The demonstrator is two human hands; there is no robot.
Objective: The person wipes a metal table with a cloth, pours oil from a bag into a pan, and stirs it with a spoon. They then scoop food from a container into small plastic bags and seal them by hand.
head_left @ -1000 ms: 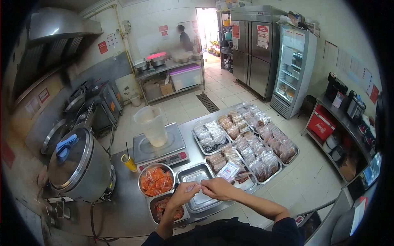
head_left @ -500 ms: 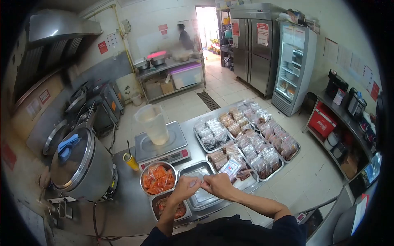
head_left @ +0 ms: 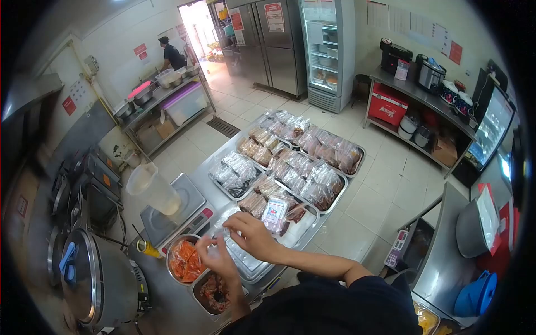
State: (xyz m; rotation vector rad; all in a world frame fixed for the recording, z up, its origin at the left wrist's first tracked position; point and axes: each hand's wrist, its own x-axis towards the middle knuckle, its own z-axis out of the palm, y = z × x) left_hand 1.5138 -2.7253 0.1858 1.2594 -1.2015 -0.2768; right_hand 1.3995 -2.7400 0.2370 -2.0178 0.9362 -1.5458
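My right hand (head_left: 252, 237) is over a steel tray (head_left: 258, 271), its fingers pinched on what looks like a thin clear plastic bag (head_left: 221, 228). Close beside it, my left hand (head_left: 216, 255) is raised with bent fingers, smeared by motion. Under the left forearm stands a steel pan of chopped reddish food (head_left: 211, 292) with a dark utensil handle in it. A round bowl of orange food in clear bags (head_left: 186, 260) sits left of the hands. Just right of them, a packet with a printed label (head_left: 275, 213) lies on a tray of wrapped portions.
Several trays of bagged portions (head_left: 304, 178) fill the table's far side. A clear pitcher (head_left: 153, 188) stands on a scale (head_left: 192, 195) beside a yellow can (head_left: 147, 249). A large lidded cooker (head_left: 106, 279) is at left. Another person (head_left: 172, 56) stands at the back counter.
My view has swung right, so the table appears further left. My hands, close together before, are now slightly apart, the left one blurred. The other person now shows more clearly.
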